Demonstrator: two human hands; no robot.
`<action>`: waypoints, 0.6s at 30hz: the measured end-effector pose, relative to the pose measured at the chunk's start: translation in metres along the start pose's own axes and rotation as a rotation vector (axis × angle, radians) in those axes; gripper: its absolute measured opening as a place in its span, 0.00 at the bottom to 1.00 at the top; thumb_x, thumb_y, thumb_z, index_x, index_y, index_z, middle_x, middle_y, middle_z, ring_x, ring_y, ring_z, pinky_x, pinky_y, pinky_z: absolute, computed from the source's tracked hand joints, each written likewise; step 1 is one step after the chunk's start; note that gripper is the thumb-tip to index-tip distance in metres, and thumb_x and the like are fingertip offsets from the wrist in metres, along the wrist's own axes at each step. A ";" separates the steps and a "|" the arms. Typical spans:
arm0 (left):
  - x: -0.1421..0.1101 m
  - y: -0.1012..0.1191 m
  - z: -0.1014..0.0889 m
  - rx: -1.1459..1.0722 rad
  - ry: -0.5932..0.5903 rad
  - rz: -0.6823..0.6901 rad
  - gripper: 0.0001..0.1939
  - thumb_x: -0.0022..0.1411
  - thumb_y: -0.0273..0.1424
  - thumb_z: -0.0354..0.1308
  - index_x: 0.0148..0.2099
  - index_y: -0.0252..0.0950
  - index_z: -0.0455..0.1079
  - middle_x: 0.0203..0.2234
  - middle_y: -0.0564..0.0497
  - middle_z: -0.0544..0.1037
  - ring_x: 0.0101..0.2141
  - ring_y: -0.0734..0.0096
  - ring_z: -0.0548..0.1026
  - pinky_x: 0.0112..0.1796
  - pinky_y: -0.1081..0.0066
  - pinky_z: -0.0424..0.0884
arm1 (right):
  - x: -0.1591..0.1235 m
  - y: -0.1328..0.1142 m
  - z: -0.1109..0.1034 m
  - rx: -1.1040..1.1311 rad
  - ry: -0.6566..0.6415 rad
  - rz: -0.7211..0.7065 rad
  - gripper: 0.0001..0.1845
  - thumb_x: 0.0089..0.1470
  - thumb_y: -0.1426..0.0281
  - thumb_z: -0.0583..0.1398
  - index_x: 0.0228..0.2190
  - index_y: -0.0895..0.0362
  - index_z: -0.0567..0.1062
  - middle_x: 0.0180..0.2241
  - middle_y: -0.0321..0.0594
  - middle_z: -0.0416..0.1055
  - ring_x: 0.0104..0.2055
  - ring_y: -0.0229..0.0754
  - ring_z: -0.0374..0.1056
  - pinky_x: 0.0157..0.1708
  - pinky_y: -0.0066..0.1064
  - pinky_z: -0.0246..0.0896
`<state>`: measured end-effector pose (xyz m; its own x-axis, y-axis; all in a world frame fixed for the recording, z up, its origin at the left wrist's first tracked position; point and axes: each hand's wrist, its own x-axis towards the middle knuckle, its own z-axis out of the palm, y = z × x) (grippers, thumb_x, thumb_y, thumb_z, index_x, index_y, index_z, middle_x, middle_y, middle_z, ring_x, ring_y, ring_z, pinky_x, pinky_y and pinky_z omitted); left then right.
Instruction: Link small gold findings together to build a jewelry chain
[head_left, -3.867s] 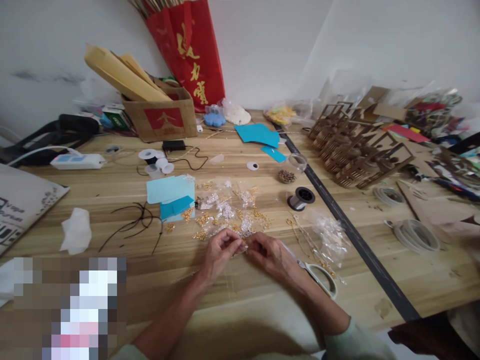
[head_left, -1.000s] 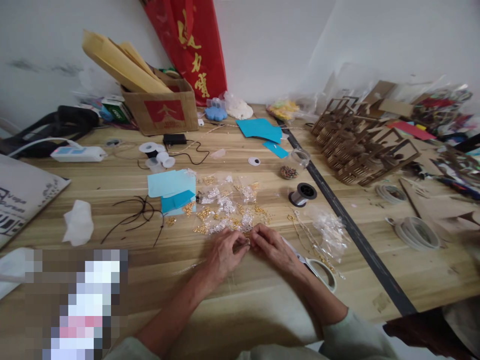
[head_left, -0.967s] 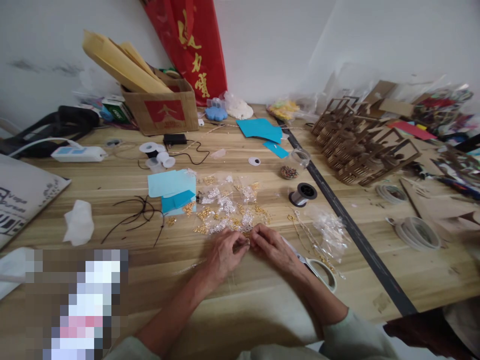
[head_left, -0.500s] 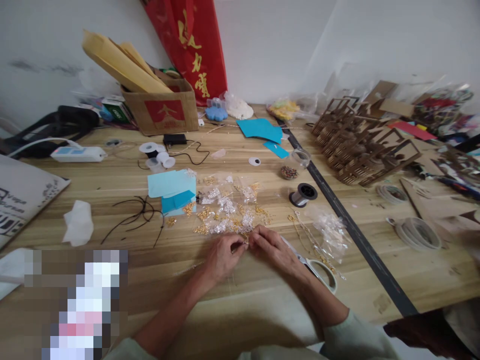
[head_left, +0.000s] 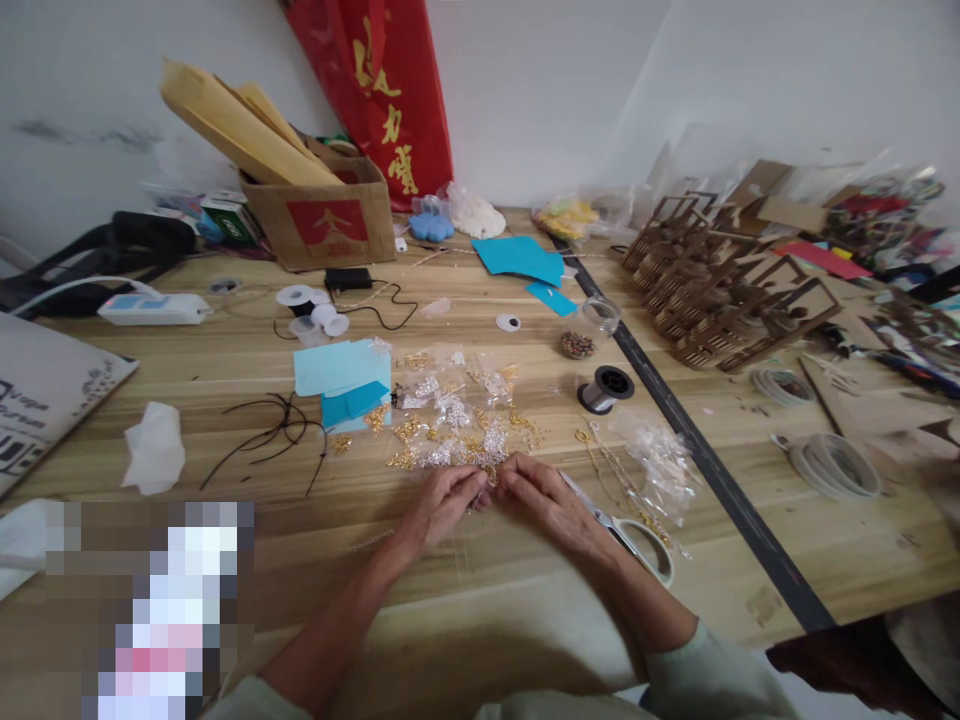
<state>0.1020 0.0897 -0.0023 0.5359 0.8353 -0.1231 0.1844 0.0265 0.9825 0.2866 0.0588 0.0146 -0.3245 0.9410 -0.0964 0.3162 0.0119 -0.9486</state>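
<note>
In the head view, the bare left hand (head_left: pixel 442 500) pinches a tiny, shiny silvery piece (head_left: pixel 480 497) at its fingertips, just beside the right hand's (head_left: pixel 541 493) curled fingers. Fingers hide most of it; whether the right hand grips it cannot be told. Small gold and silver beads (head_left: pixel 452 410) lie just beyond, white-handled metal scissors (head_left: pixel 643 543) beside the right wrist; pale wooden tabletop (head_left: pixel 487 585) stretches between the forearms.

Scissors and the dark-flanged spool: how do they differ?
The scissors lie flat; the spool stands on one flange. The scissors have pale handles, the spool dark flanges around grey winding. The scissors are close to the right hand, the spool farther off. Both rest on the wooden table.
</note>
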 end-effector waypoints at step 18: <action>0.002 -0.004 0.000 -0.055 -0.006 -0.032 0.14 0.58 0.38 0.54 0.26 0.34 0.70 0.20 0.51 0.74 0.23 0.74 0.69 0.26 0.75 0.64 | 0.001 0.004 0.003 -0.002 0.006 0.011 0.18 0.63 0.58 0.48 0.29 0.57 0.66 0.27 0.35 0.65 0.29 0.36 0.60 0.31 0.27 0.55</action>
<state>0.1027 0.0912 -0.0069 0.5350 0.8304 -0.1557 0.1565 0.0837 0.9841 0.2850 0.0589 0.0104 -0.3161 0.9429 -0.1047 0.3215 0.0026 -0.9469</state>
